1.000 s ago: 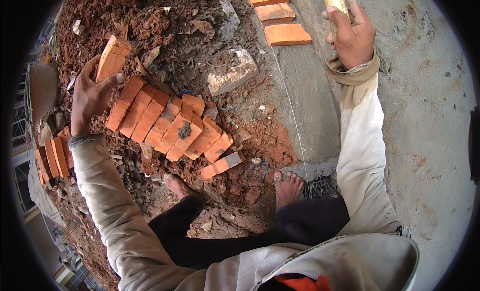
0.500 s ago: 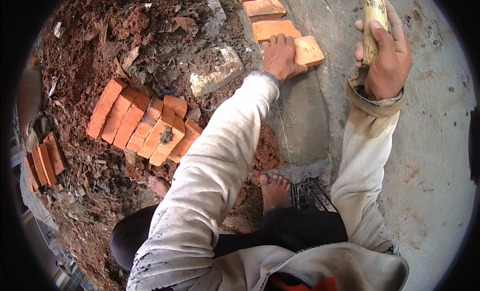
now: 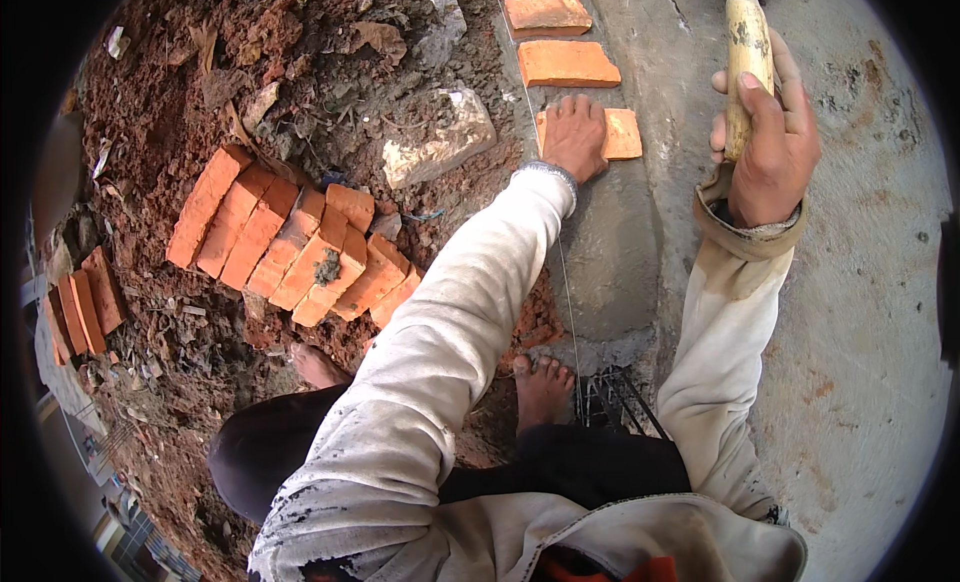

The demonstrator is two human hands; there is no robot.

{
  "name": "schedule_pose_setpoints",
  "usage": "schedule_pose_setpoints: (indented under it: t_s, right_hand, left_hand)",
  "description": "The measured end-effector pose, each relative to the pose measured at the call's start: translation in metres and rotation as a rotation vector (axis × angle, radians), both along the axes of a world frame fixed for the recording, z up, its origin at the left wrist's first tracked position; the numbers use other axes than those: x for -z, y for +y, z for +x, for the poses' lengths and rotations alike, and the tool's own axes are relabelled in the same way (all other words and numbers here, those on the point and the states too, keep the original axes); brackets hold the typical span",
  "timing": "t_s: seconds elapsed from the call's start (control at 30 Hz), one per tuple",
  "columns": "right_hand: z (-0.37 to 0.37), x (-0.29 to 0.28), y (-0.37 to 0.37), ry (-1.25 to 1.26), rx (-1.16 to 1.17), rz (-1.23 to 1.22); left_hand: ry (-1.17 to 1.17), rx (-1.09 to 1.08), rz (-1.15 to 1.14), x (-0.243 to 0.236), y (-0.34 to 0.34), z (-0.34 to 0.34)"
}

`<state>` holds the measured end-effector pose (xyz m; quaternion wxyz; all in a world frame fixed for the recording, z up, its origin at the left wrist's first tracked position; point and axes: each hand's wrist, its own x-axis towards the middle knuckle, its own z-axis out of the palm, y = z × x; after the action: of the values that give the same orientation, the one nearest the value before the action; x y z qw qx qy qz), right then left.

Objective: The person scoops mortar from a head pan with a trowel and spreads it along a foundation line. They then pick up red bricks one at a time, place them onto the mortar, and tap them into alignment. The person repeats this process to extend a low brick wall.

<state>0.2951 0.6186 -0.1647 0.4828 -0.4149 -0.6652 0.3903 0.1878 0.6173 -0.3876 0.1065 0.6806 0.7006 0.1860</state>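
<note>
The left hand point(image 3: 575, 140) lies palm down across a brick point(image 3: 624, 135), its grip closed over the block's width; the fingers lap the far long edge and the thumb is hidden. The brick is orange fired clay, rectangular and flat-topped, lying crosswise on the grey mortar strip point(image 3: 610, 257). Its left end meets the strip's left edge, where a thin, taut string point(image 3: 563, 267) runs; its right end is near the right edge. The mortar is smooth and damp-looking. Three other bricks point(image 3: 548, 18) lie crosswise toward the strip's far end, with gaps between them; dark slender bars point(image 3: 606, 400) show at the near end.

The right hand point(image 3: 772, 162) has its grip wrapped round a wooden handle point(image 3: 748, 67), pale yellow, rounded at the end and smeared with grey. It is held above the rough, rust-stained concrete slab point(image 3: 850, 382), near that slab's left edge.

On the lumpy red-brown soil point(image 3: 190, 432), a slanting row of bricks point(image 3: 240, 232) leans tightly together, one bearing a grainy grey dab point(image 3: 327, 268). A craggy whitish block point(image 3: 440, 142) sits between that row and the strip. A smaller brick group point(image 3: 88, 307) stands at the soil's left edge.
</note>
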Motion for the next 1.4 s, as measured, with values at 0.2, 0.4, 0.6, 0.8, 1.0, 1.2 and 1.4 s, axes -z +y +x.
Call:
schedule_pose_setpoints:
  t_s: [0.2, 0.4, 0.6, 0.8, 1.0, 1.2, 1.4]
  right_hand:
    - [-0.002, 0.010, -0.003, 0.018, -0.053, -0.056]
    - [0.017, 0.059, -0.008, -0.330, -0.044, 0.013]
    - [0.040, 0.134, -0.054, -0.635, 0.014, 0.003]
    - [0.051, 0.153, -0.086, -0.746, -0.022, 0.014]
    - [0.061, 0.161, -0.089, -0.852, -0.023, -0.121]
    - [0.065, 0.175, -0.087, -0.790, 0.050, -0.012]
    - [0.048, 0.169, -0.090, -0.656, 0.069, 0.087]
  left_hand:
    - [-0.027, -0.029, 0.006, 0.008, 0.003, -0.007]
    - [-0.500, -0.351, 0.390, -0.011, -0.046, -0.029]
    - [-0.896, -0.920, -0.001, 0.009, -0.077, -0.056]
    - [-0.814, -0.825, -0.224, 0.015, -0.053, -0.036]
    - [-0.810, -0.872, -0.208, 0.003, -0.055, -0.026]
    - [-0.907, -0.874, -0.281, -0.019, -0.057, -0.027]
    - [-0.832, -0.869, -0.147, -0.012, -0.070, -0.034]
